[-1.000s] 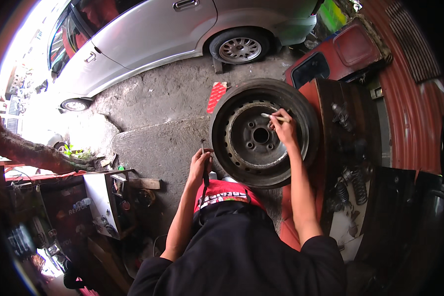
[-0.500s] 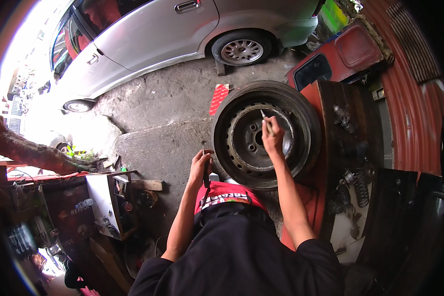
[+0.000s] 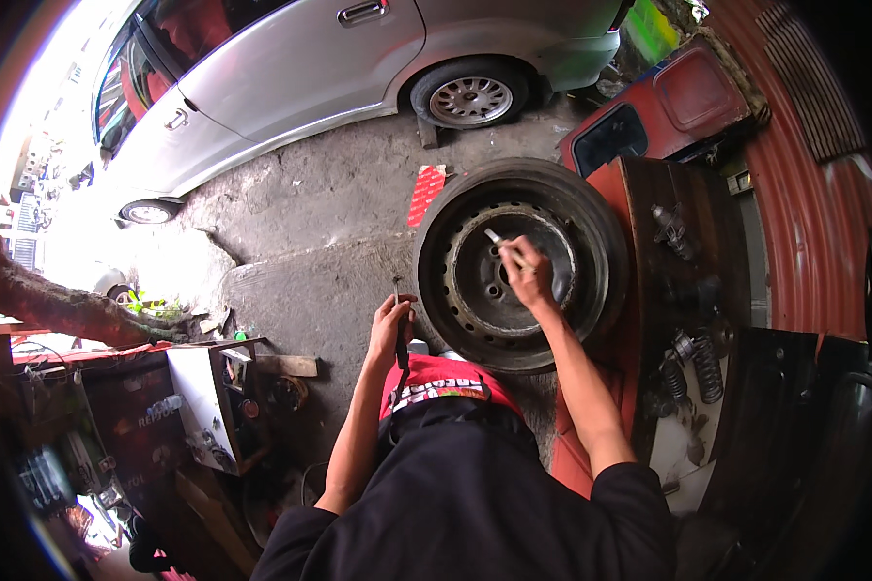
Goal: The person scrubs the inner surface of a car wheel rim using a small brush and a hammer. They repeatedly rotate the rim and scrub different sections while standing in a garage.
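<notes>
A tyre (image 3: 446,320) on a dark steel wheel (image 3: 480,302) lies flat in front of me, lug holes facing up. Over the wheel's middle, my right hand (image 3: 528,275) is closed on a slim tool with a pale tip (image 3: 494,236) and tan handle; its exact kind is unclear. The tip points to the far left, and I cannot tell whether it touches the wheel. Left of the tyre, my left hand (image 3: 389,327) grips a thin metal-shafted tool with a dark handle (image 3: 402,351), shaft pointing away from me. It stays apart from the tyre.
A silver car (image 3: 291,77) stands across the far side. Right of the tyre is a red-edged bench (image 3: 683,184) bearing coil springs (image 3: 705,373) and other parts. A red-and-white card (image 3: 425,194) lies on the floor; a white-sided cabinet (image 3: 201,407) stands at near left.
My right hand has moved slightly nearer to me, and its tool has swung to point more leftward. My left hand keeps its hold in nearly the same place.
</notes>
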`<state>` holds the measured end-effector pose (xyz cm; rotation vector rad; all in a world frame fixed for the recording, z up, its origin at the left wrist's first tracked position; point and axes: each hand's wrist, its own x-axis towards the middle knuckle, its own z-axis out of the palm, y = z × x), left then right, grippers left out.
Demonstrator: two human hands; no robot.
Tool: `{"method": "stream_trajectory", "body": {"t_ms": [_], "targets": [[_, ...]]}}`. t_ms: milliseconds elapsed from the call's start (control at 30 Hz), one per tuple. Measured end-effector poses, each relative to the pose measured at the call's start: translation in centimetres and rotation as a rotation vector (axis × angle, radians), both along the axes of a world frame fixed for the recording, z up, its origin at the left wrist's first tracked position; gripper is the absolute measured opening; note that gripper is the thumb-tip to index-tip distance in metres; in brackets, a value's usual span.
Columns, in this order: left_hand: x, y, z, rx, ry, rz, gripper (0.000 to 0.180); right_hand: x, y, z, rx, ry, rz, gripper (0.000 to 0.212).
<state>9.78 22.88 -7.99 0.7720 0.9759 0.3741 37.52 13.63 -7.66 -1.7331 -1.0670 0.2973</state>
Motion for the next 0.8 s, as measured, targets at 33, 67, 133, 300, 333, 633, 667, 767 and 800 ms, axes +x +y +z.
{"method": "stream_trajectory", "body": {"t_ms": [33, 67, 133, 300, 333, 633, 667, 767, 800], "targets": [[0.0, 0.1, 0.0, 0.001, -0.004, 0.003, 0.021, 0.4, 0.1, 0.3, 0.017, 0.052, -0.092, 0.009], [0.1, 0.1, 0.0, 0.002, -0.008, -0.001, 0.021, 1.3, 0.2, 0.0, 0.044, 0.141, -0.187, 0.01], [0.2, 0.2, -0.1, 0.008, -0.008, -0.012, 0.022, 1.6, 0.3, -1.1, -0.055, -0.011, -0.186, 0.01], [0.3, 0.7, 0.1, 0.024, -0.004, -0.014, 0.024, -1.0, 0.2, -0.5, -0.055, 0.067, 0.025, 0.008], [0.1, 0.7, 0.1, 0.019, 0.002, -0.012, 0.024, -0.6, 0.2, -0.5, -0.032, 0.038, -0.092, 0.008], [-0.1, 1.6, 0.0, 0.034, -0.012, -0.035, 0.025, -0.8, -0.1, -1.3, 0.011, -0.006, -0.231, 0.008], [-0.1, 1.7, 0.2, 0.027, -0.007, -0.036, 0.025, -0.1, -0.1, -1.4, 0.056, 0.095, -0.323, 0.009], [0.0, 2.0, 0.3, 0.017, 0.01, -0.048, 0.025, -1.2, 0.0, -1.4, -0.048, -0.105, -0.265, 0.009], [0.1, 2.1, 0.3, 0.019, 0.012, -0.06, 0.025, -1.9, 0.1, -1.8, -0.034, -0.085, -0.162, 0.008]]}}
